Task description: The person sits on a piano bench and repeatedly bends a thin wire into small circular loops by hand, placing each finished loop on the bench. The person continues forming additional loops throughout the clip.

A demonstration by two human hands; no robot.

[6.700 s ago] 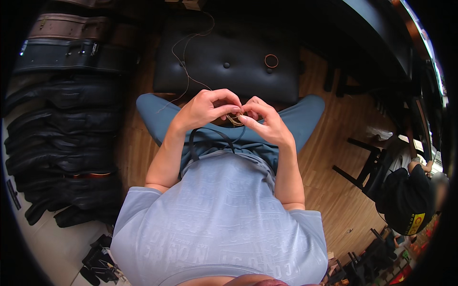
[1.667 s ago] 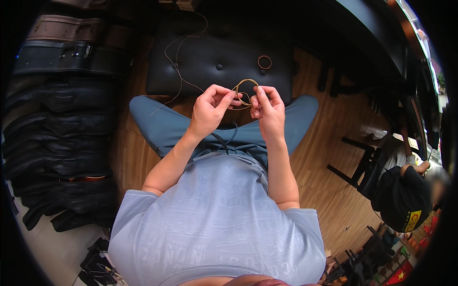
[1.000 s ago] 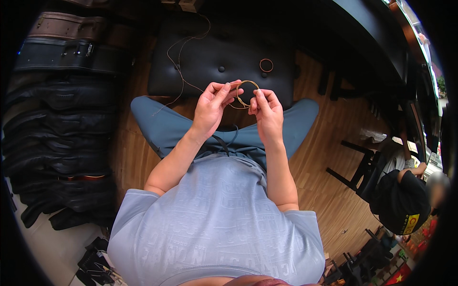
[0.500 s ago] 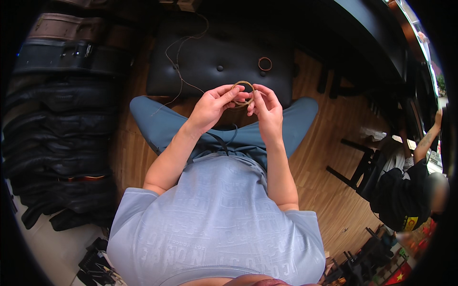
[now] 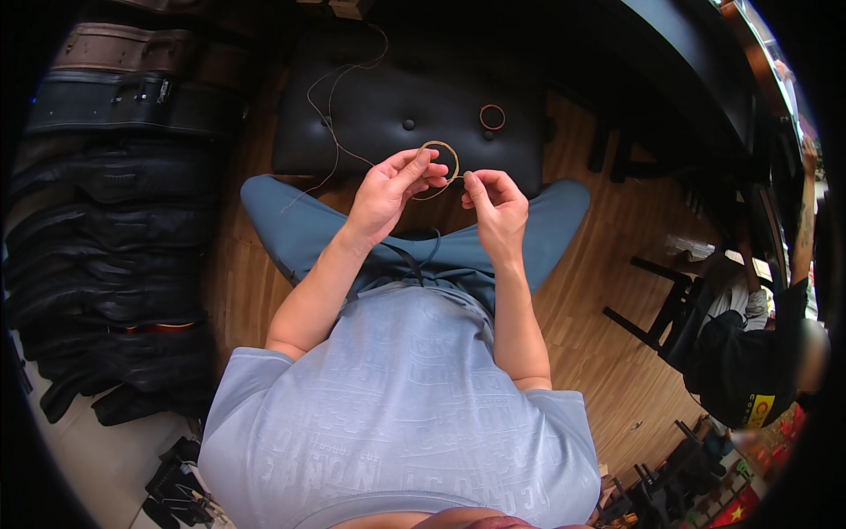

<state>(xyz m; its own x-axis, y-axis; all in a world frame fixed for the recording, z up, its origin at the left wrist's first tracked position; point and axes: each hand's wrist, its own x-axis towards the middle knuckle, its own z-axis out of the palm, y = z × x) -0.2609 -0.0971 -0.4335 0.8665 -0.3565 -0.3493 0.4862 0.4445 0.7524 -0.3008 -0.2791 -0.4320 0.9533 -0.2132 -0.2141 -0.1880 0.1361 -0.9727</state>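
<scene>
Above my lap, my left hand (image 5: 388, 192) pinches a coil of thin golden wire (image 5: 456, 157) between thumb and fingers. The loop stands out to the right of those fingertips. My right hand (image 5: 500, 212) is closed at the coil's right side, its thumb and forefinger pinching a strand of the wire. A second small coil, reddish brown (image 5: 493, 117), lies on the black padded bench (image 5: 432, 79) beyond my hands. A long thin strand (image 5: 335, 123) trails over the bench's left part and down toward my left knee.
Black cases and gig bags (image 5: 115, 229) are stacked along the left. A large black glossy piece of furniture (image 5: 696, 70) curves along the upper right. At the right, a person in black (image 5: 740, 361) sits by a dark stool (image 5: 656, 304). Wooden flooring (image 5: 582, 335) lies around me.
My right hand has drawn slightly right and down, away from the left, with a strand pinched. The coil now stays in my left hand. The person at the right has raised an arm.
</scene>
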